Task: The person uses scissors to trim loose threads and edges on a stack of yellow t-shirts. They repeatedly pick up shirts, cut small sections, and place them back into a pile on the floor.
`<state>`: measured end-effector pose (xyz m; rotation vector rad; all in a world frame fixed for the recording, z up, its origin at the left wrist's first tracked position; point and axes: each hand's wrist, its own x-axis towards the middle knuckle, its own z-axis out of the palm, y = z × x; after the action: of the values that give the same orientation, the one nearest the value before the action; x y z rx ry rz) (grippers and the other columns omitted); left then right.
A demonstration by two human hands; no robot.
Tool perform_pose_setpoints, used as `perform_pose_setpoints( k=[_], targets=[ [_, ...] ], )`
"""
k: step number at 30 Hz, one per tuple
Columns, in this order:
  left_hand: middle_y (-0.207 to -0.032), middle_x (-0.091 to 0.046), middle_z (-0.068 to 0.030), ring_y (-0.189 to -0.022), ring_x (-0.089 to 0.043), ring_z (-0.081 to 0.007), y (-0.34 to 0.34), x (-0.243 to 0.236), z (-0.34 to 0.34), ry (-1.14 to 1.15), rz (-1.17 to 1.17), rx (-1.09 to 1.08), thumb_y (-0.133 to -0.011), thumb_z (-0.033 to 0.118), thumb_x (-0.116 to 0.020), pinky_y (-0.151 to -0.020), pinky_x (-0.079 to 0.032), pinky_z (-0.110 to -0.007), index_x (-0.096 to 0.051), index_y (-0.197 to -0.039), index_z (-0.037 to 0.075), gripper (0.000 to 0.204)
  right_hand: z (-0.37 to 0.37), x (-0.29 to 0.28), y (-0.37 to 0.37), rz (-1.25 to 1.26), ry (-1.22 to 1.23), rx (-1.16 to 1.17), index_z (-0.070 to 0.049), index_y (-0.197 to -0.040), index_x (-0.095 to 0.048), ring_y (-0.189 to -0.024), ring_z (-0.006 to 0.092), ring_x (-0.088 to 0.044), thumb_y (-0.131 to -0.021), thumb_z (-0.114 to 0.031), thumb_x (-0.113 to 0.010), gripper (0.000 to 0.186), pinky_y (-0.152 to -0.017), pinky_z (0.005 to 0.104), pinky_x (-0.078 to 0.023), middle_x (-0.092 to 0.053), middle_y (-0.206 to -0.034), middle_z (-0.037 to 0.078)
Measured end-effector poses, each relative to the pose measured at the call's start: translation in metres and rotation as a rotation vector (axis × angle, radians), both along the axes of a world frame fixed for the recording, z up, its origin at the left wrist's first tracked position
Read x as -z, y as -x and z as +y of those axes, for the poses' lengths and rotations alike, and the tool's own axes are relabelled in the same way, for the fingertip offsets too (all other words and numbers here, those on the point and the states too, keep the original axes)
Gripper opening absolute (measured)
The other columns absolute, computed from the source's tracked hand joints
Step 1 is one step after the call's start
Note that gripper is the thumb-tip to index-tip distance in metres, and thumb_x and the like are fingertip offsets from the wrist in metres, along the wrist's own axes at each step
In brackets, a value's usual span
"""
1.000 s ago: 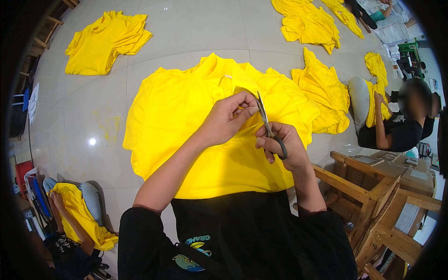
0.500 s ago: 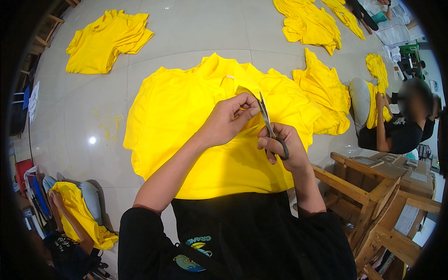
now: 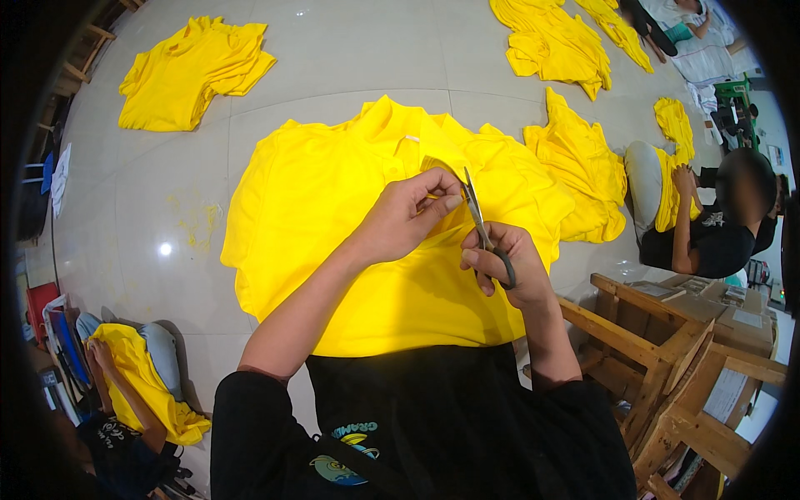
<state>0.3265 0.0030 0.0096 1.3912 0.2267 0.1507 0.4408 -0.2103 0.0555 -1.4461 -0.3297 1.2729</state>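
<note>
A yellow collared shirt [image 3: 308, 225] lies spread in front of me, its collar at the far side and its hem against my black top. My left hand [image 3: 412, 212] pinches at the shirt's front placket; whatever lies between thumb and forefinger is too small to make out. Scissors [image 3: 477, 215] with dark handles are in my right hand [image 3: 508, 262], thumb and fingers at the loops. The blades point up and away, their tips just right of my left fingertips. They look nearly closed.
More yellow shirts lie in piles on the tiled floor [image 3: 333, 50]: a stack [image 3: 192, 75] far left, others [image 3: 575, 167] to the right. Wooden frames [image 3: 658, 358] and cardboard boxes stand close at right. People sit at right and lower left with yellow cloth. Thread scraps lie at left.
Both hands and the scissors have stayed almost in place over the shirt. The view has shifted very slightly.
</note>
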Motion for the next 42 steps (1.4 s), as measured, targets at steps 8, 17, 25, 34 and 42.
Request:
perform_pose_setpoints(
  k=[8, 17, 25, 34, 42],
  targets=[
    [-0.113, -0.072, -0.0033, -0.098, -0.061, -0.0085, -0.002, 0.007, -0.001, 0.069, -0.017, 0.0, -0.117, 0.013, -0.064, -0.087, -0.054, -0.027, -0.066, -0.118, 0.0, 0.013, -0.004, 0.005, -0.002, 0.054, -0.083, 0.01, 0.001, -0.108, -0.076, -0.055, 0.0109, -0.065, -0.102, -0.018, -0.085, 0.022, -0.053, 0.0229, -0.051, -0.078, -0.089, 0.008],
    [-0.111, -0.079, -0.0082, -0.093, -0.071, -0.0147, 0.062, -0.01, 0.074, -0.22, 0.038, -0.563, -0.122, 0.03, -0.055, -0.086, -0.058, -0.033, -0.062, -0.124, 0.006, 0.025, -0.021, -0.02, -0.004, 0.065, -0.194, -0.183, 0.003, -0.114, -0.072, -0.066, 0.0162, -0.071, -0.099, -0.016, -0.085, 0.027, -0.063, 0.0286, -0.059, -0.08, -0.098, 0.013],
    [-0.126, -0.076, -0.0124, -0.109, -0.072, -0.0205, 0.311, 0.055, 0.231, -0.921, 0.661, -1.322, -0.116, 0.021, -0.068, -0.1, -0.058, -0.036, -0.067, -0.14, 0.002, 0.031, -0.021, -0.024, -0.001, -0.136, -0.128, 0.19, 0.001, -0.12, -0.066, -0.069, 0.0195, -0.074, -0.094, -0.018, -0.084, 0.037, -0.067, 0.0297, -0.062, -0.079, -0.107, 0.02],
    [-0.135, -0.079, -0.0131, -0.122, -0.075, -0.0293, 0.079, -0.053, 0.032, -0.478, 0.24, -0.138, -0.111, 0.027, -0.07, -0.105, -0.057, -0.039, -0.073, -0.139, 0.002, 0.037, 0.029, 0.0, 0.027, -0.388, -0.092, 0.149, -0.001, -0.123, -0.066, -0.077, 0.0131, -0.072, -0.098, 0.001, -0.081, 0.029, -0.07, 0.0278, -0.059, -0.073, -0.139, 0.012],
    [-0.135, -0.074, -0.0209, -0.106, -0.075, -0.0242, -0.004, -0.006, 0.021, -0.136, 0.231, -0.186, -0.111, 0.012, -0.07, -0.095, -0.059, -0.035, -0.057, -0.148, -0.004, 0.042, 0.037, 0.019, 0.036, -0.19, -0.164, 0.078, -0.004, -0.118, -0.061, -0.082, 0.011, -0.067, -0.096, -0.002, -0.082, 0.031, -0.074, 0.0282, -0.06, -0.067, -0.156, 0.012]
  ],
)
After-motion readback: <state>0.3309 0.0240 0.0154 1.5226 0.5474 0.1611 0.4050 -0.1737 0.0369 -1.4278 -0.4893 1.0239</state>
